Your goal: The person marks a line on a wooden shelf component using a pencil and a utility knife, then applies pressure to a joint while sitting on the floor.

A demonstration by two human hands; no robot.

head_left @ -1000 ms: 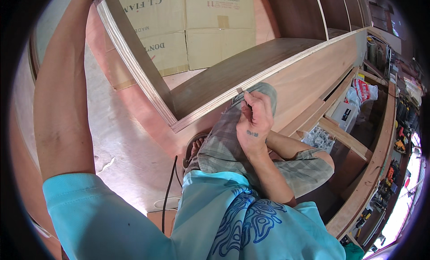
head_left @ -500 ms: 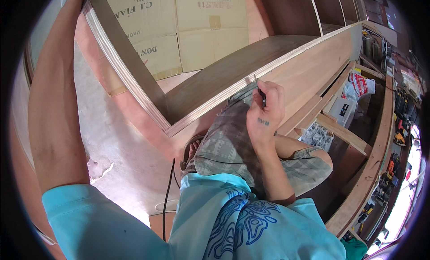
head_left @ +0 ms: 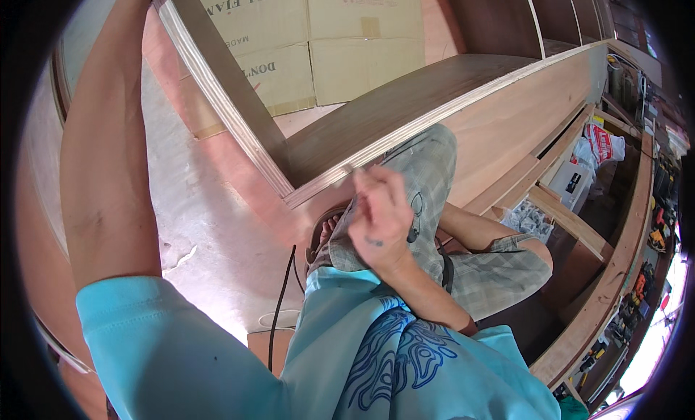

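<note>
The right hand (head_left: 378, 214) has shifted down the pale layered plywood edge (head_left: 394, 139) toward its corner left of centre, suggesting work there now; blurred fingers look curled, contents unclear. The left hand is beyond upper left.

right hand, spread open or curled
Curled: the right hand has its fingers bent inward beside the wooden edge; blur hides what it may hold.

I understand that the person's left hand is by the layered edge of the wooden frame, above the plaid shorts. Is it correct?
Not quite: it is the right hand by the layered edge of the wooden frame, above the plaid shorts. The head view shows the left arm reaching to the picture's top.
</note>
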